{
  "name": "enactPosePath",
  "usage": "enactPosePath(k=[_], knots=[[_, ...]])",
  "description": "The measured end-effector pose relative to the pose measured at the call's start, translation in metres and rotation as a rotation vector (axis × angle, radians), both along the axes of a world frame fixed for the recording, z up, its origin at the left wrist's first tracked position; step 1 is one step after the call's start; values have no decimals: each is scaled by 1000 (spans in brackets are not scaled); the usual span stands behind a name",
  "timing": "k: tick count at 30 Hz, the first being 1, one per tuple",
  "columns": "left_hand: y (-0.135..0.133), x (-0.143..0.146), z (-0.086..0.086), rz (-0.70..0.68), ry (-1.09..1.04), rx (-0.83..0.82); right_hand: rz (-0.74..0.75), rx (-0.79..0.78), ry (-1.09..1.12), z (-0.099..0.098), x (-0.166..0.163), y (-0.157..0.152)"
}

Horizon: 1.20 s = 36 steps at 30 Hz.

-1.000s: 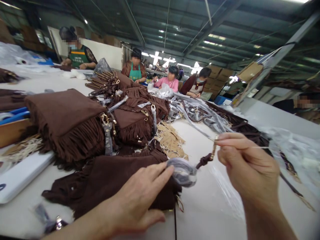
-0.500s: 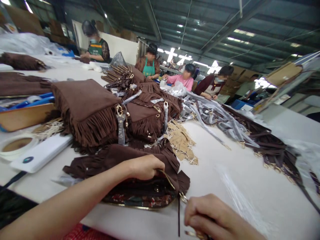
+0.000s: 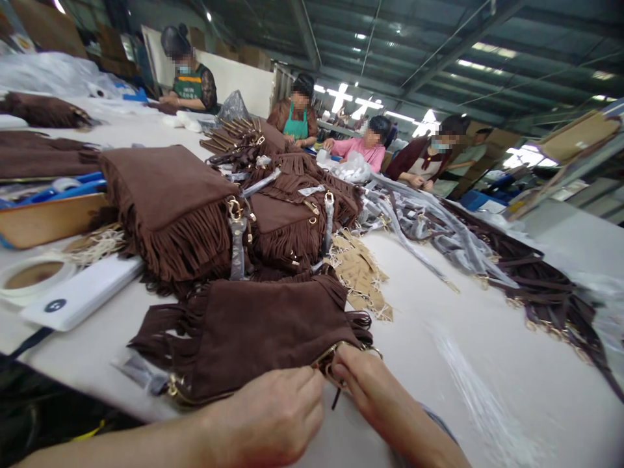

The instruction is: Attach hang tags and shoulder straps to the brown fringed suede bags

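A dark brown fringed bag (image 3: pixel 273 325) lies flat on the table in front of me, its gold zipper (image 3: pixel 331 351) along the near edge. My left hand (image 3: pixel 277 409) is closed on that edge, its fingertips mostly hidden. Close beside it, my right hand (image 3: pixel 363 380) pinches the zipper near the bag's right corner. Between the hands a thin dark cord (image 3: pixel 336 398) hangs down. What exactly sits under the right fingertips is covered. At the bag's left corner is a gold clasp (image 3: pixel 172 385) with a plastic-wrapped strap end (image 3: pixel 141 372).
Behind lie stacked brown fringed bags (image 3: pixel 166 188), tan paper tags (image 3: pixel 361 273) and wrapped straps (image 3: pixel 453 253). A white power bank (image 3: pixel 82 292) and a tape roll (image 3: pixel 34 276) are at left. Clear plastic strands (image 3: pixel 472 383) lie right. Several people work across the table.
The bag's gaping mouth has been closed over, so its lining no longer shows. My left hand came out of it toward me; my right hand moved left and up to the zipper.
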<state>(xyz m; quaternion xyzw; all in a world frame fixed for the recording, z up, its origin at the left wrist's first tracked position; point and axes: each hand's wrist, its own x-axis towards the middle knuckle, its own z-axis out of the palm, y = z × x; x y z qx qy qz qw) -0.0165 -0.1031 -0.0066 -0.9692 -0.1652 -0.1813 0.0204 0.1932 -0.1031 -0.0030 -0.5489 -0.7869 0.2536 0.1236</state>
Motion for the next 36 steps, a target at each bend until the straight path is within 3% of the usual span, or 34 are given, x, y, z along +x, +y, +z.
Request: enactPosePath(k=[3, 6, 10, 13, 17, 19, 25, 31, 36], knots=[[-16, 10, -14, 118, 2, 70, 6, -1, -46, -1, -2, 4], [-11, 23, -20, 216, 13, 122, 21, -38, -114, 3, -2, 7], [27, 28, -8, 353, 194, -163, -3, -92, -176, 12, -1, 12], [54, 23, 3, 317, 198, -264, 12, -118, -202, 20, -3, 17], [57, 14, -1, 37, 166, -96, 12, -148, -244, 28, -5, 22], [51, 11, -7, -26, 206, -79, 19, -158, -240, 30, -5, 23], [52, 18, -7, 368, 242, -261, 40, -165, -153, 33, 0, 24], [71, 28, 4, 232, 216, -415, 53, -155, -113, 32, 1, 26], [80, 33, 15, 261, 153, -573, 50, -137, -108, 30, 2, 28]])
